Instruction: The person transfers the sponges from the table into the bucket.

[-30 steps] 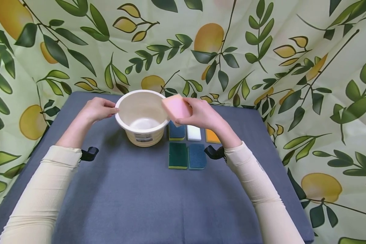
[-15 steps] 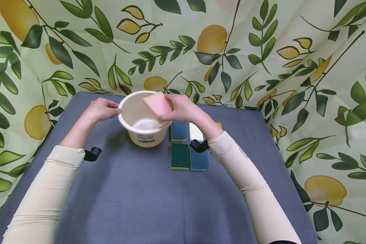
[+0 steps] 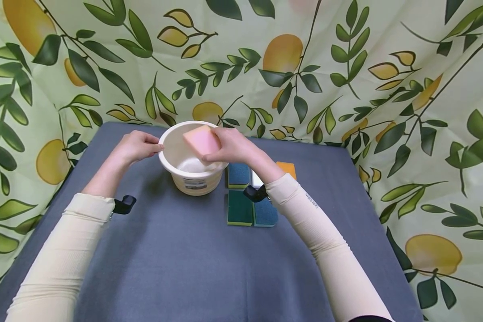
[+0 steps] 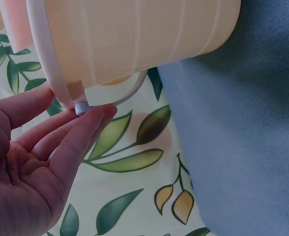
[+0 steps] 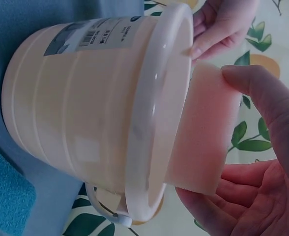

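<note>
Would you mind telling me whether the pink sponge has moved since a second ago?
Yes. The pink sponge, held by the right hand, has moved left, from the right rim of the bucket to over its opening.

The cream bucket (image 5: pixel 85 108) carries a grey-and-white label (image 5: pixel 88 33) on its side wall, but the print on it is too small to read. Small lettering on the right sleeve (image 3: pixel 311 201) is also illegible.

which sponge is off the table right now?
The pink sponge, gripped in the right hand over the bucket. The green, blue and orange ones lie flat on the table.
</note>
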Available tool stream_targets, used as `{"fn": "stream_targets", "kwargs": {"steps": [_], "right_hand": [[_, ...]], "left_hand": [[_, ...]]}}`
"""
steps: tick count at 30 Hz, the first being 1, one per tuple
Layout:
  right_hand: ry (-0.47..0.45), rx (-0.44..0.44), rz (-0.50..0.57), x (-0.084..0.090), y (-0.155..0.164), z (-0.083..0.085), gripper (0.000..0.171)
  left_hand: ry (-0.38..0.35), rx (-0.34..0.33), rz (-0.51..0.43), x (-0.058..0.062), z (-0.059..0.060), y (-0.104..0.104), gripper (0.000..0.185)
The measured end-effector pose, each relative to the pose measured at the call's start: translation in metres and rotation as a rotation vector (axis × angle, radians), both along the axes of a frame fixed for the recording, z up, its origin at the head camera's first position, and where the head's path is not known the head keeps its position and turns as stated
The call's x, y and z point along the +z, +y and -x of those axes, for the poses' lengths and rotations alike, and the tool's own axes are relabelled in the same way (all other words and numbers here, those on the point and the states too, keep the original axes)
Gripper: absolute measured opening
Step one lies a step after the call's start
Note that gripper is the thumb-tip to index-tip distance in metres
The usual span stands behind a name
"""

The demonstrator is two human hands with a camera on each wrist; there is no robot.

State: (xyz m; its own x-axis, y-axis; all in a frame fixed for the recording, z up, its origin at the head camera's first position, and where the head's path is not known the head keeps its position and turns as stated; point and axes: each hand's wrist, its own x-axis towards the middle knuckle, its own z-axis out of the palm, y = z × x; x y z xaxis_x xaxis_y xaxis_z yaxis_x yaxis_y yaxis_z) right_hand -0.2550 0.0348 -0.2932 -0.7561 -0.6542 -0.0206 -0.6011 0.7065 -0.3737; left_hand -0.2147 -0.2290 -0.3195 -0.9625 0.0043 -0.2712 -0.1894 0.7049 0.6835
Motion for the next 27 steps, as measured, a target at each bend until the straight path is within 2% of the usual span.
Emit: {"fn": "stream_targets", "kwargs": {"steps": [10,22,27], "right_hand": [[-0.040,0.026,0.032,-0.014,-0.014,0.003,0.056],[-0.073,0.039,-0.009,-0.024,-0.023,0.008,0.054],[-0.067,0.042,-0.060,-0.026,-0.026,0.010,0.055]], "left_hand": [[-0.007,0.003,-0.001,0.000,-0.001,0.000,0.050],[-0.001,-0.003,0.010,0.000,-0.001,0.000,0.051],[0.009,-0.005,0.010,0.000,0.000,0.000,0.050]]}}
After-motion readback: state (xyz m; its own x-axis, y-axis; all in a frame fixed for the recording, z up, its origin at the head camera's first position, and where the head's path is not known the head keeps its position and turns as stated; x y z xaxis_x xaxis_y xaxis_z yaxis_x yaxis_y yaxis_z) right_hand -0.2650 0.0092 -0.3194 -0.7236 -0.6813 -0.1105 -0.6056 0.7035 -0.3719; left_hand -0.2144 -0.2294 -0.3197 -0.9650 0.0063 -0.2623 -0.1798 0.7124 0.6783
